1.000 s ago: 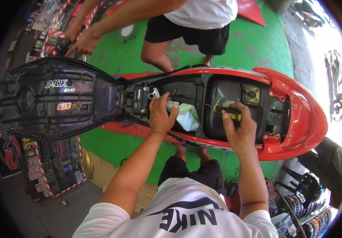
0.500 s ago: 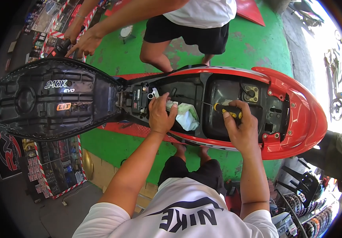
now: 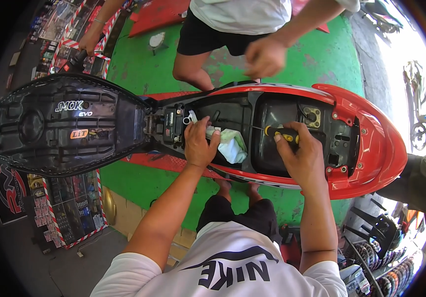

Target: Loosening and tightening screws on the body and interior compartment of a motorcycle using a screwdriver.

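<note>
My right hand (image 3: pixel 306 156) is closed round the black-and-yellow handle of a screwdriver (image 3: pixel 271 131). Its thin shaft points left across the open under-seat compartment (image 3: pixel 269 156) of a red scooter. The tip is hard to make out. My left hand (image 3: pixel 200 148) is at the compartment's left end, thumb and fingers drawn together. A small pale piece shows by the fingertips, but what they grip is mostly hidden. Touching that hand on its right is a crumpled white and pale green cloth (image 3: pixel 232 149). A dark battery (image 3: pixel 171 123) sits just left of the fingers.
The scooter's black seat (image 3: pixel 49 141) is flipped open to the left. A fuel cap (image 3: pixel 313 117) lies right of the compartment, before the red tail panel (image 3: pixel 386 158). Opposite me stands a co-worker, one hand (image 3: pixel 89 42) by the seat, the other hand (image 3: pixel 266 55) blurred above the scooter.
One of the co-worker's hands has swung from the seat's far edge rightward to above the scooter's middle. My right fingers have shifted slightly on the screwdriver handle. My left hand stays put.
</note>
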`<state>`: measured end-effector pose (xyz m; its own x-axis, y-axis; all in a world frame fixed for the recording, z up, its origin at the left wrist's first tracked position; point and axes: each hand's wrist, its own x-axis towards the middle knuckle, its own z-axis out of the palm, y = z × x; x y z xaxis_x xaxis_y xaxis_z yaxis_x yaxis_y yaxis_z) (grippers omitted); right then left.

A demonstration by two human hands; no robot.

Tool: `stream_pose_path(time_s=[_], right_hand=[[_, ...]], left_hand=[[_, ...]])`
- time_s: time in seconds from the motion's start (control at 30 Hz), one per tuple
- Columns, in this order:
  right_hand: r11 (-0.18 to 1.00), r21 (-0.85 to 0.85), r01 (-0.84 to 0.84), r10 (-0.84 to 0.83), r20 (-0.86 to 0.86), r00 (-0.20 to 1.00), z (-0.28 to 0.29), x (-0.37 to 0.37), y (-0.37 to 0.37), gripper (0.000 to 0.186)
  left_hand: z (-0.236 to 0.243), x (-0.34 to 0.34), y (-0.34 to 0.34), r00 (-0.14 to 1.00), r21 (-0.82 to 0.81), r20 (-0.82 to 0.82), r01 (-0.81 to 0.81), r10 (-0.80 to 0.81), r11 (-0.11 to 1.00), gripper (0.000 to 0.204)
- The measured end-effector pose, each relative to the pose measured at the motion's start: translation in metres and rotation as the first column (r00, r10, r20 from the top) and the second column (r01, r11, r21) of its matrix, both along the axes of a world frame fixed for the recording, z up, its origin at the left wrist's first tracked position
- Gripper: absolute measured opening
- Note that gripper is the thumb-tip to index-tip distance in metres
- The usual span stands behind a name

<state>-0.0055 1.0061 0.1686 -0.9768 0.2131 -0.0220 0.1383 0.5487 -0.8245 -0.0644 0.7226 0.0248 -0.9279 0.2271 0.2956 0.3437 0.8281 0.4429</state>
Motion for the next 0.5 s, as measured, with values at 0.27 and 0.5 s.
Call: stream_pose_path(time_s=[0.27,0.5], right_hand=[[0.995,0.038,0.090,-0.092,0.071,0.993,0.0017,-0.0011,-0.0045,0.030],[0.998,0.008,0.068,-0.069,0.056,0.996,0.0026,-0.0001,-0.0049,0.033]], left_hand=[[-0.0006,0.0000,0.0005,1.000,-0.002,-0.003,-0.007,0.007,1.000,0.049],[-0.0005,-0.0001,0.0004,1.000,-0.001,0.000,-0.004,0.004,1.000,0.048]])
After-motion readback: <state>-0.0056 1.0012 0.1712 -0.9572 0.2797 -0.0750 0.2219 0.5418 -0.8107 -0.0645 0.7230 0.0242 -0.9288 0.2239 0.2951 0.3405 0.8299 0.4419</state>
